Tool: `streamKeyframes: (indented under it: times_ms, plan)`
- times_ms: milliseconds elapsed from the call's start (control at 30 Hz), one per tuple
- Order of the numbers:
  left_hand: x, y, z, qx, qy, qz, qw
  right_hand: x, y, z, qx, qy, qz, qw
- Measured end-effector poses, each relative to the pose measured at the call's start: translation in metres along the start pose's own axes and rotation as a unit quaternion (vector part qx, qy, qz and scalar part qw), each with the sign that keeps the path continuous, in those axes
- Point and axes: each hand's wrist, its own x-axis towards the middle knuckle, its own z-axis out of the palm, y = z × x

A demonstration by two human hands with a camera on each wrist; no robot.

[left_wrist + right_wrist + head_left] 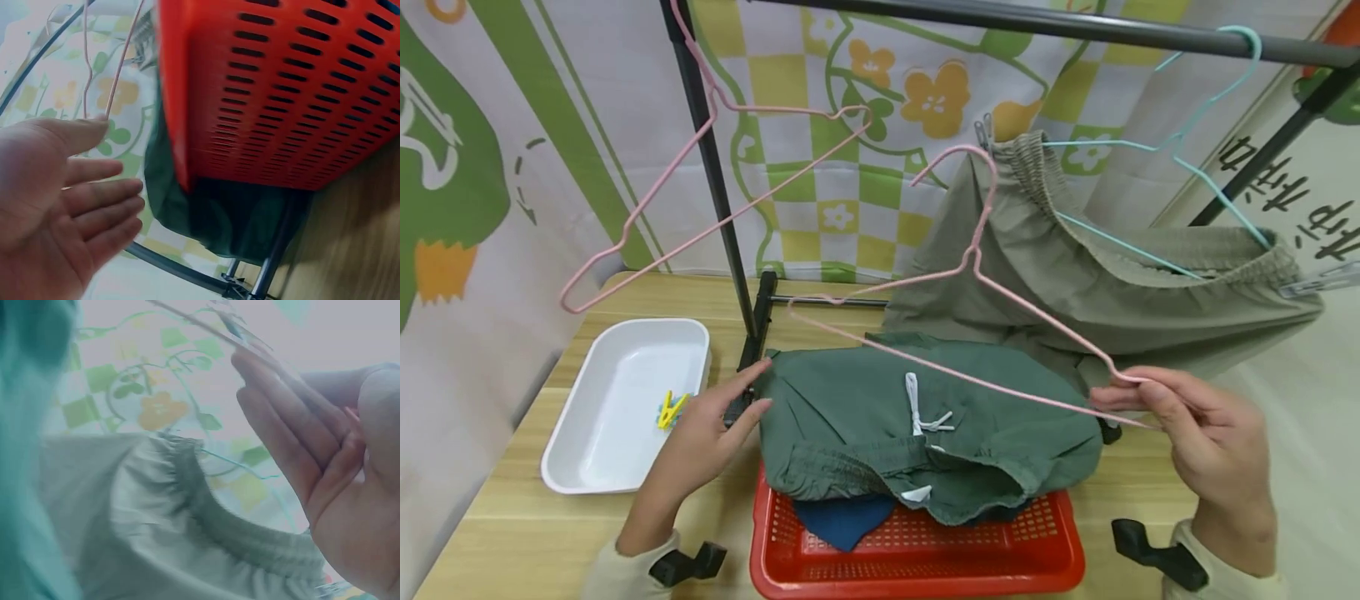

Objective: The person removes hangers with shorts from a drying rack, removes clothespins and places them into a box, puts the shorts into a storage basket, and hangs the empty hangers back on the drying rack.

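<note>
My right hand (pixel 1213 437) pinches a pink wire hanger (pixel 974 258) at its right corner, holding it over green drawstring shorts (pixel 842 392). The hanger's hook points up and its far corner reaches left above the cloth. In the right wrist view, fingers lie along the wire. Beside the left edge of the shorts is my left hand (pixel 703 433), fingers spread and fairly straight, gripping nothing. The shorts lie across a red basket (pixel 917 587), with their gathered waistband and white cord toward me. Dark blue cloth (pixel 846 517) shows beneath them in the basket.
A dark rack rail (pixel 1075 27) spans the top, carrying a teal hanger (pixel 1180 137) with a clipped khaki garment (pixel 1210 308) at right. Another pink hanger (pixel 782 109) hangs at left. The white tray (pixel 625 400) holds clothespins, including a yellow clothespin (pixel 670 410).
</note>
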Motion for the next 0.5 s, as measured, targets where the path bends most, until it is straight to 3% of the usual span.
streamKeyframes:
  times_ms: [200,333,500]
  plan:
    - [0.002,-0.003,0.007,0.048,-0.084,0.002,0.9953,0.028,-0.003,-0.004,-0.053,0.094,-0.025,0.9938]
    - [0.003,-0.004,0.01,0.071,-0.101,-0.002,0.9923,0.051,0.0,-0.001,-0.096,0.148,-0.023,0.984]
    - [0.004,-0.005,0.01,0.089,-0.109,-0.004,0.9901,0.08,0.009,0.004,-0.182,0.172,0.007,0.9682]
